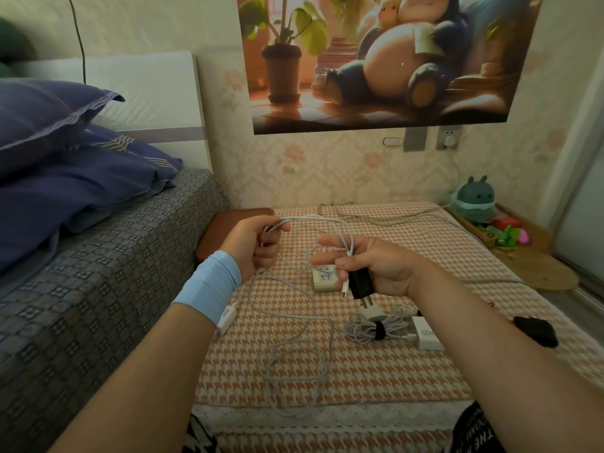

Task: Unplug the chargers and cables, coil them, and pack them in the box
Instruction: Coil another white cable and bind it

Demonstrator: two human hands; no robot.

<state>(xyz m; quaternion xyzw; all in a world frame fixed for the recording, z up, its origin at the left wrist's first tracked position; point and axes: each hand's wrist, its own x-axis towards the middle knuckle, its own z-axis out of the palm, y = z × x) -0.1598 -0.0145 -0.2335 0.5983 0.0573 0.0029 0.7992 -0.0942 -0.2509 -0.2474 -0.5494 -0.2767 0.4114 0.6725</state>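
Above the checked table [392, 380], in the head view, a white cable [307, 218] is being gripped by the curled fingers of the left hand [253, 245]. Its loops are being carried over the fingers of the right hand [369, 266], where a black charger [361, 284] is being pinned against the palm. The cable's slack is being left in loose curls on the table, near a socket strip [323, 277], a strapped cable bundle [376, 330] and a white charger [428, 336].
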